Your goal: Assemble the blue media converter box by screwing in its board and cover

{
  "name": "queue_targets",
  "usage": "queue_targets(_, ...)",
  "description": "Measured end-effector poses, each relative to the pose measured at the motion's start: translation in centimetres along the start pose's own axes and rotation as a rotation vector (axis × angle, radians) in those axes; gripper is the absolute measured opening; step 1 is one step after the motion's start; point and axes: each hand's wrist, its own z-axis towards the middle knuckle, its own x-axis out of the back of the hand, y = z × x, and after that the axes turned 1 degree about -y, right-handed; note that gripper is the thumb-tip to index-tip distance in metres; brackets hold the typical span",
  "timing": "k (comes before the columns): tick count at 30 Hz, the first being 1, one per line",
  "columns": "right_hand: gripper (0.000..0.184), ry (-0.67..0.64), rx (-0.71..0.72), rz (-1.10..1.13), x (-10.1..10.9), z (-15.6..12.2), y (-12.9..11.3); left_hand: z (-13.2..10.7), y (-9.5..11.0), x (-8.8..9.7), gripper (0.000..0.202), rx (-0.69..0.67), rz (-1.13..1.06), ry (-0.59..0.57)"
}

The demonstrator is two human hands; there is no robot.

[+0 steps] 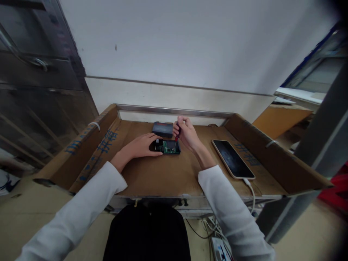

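Note:
A small black case with a green circuit board point(169, 148) in it lies on the cardboard surface. My left hand point(144, 145) grips the left end of this case between thumb and fingers. In my right hand point(187, 133) is a screwdriver point(176, 138), its fingers wrapped round the dark handle. The red-collared shaft slants down to the right part of the board. Whether the tip sits in a screw is too small to tell. Just behind the case lies a dark grey cover point(162, 128), not held by either hand.
A phone point(233, 159) with a white charging cable point(251, 192) lies to the right. Cardboard walls point(272, 152) stand at both sides of the work surface, and a metal rail point(174, 110) runs along the back. Below are a power strip point(219, 248) and tangled cables.

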Motion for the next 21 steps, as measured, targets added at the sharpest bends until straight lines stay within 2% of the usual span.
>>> queue_targets(3, 0.042, -0.024, 0.018, -0.026, 0.14, -0.07, 0.00, 0.02, -0.10, -0.09, 0.062, -0.009, 0.000, 0.003)
queue_targets(8, 0.040, -0.097, -0.038, -0.027, 0.16, -0.11, -0.33, 0.00, -0.08, -0.03, 0.063, -0.012, 0.016, -0.002)
queue_targets(12, 0.041, -0.077, -0.087, 0.028, -0.09, -0.06, -0.37, 0.02, -0.08, -0.03, 0.063, -0.013, 0.029, -0.009)
queue_targets(15, 0.040, -0.045, -0.050, 0.038, -0.19, -0.05, -0.20, 0.04, -0.14, -0.10, 0.062, -0.012, 0.036, -0.002)
queue_targets(18, 0.045, -0.056, 0.010, 0.011, -0.14, -0.14, -0.06, 0.05, -0.17, -0.12, 0.063, -0.014, 0.039, 0.003)
queue_targets(21, 0.041, -0.065, 0.037, -0.038, 0.04, -0.23, -0.08, 0.06, -0.18, -0.09, 0.063, -0.016, 0.037, -0.003)
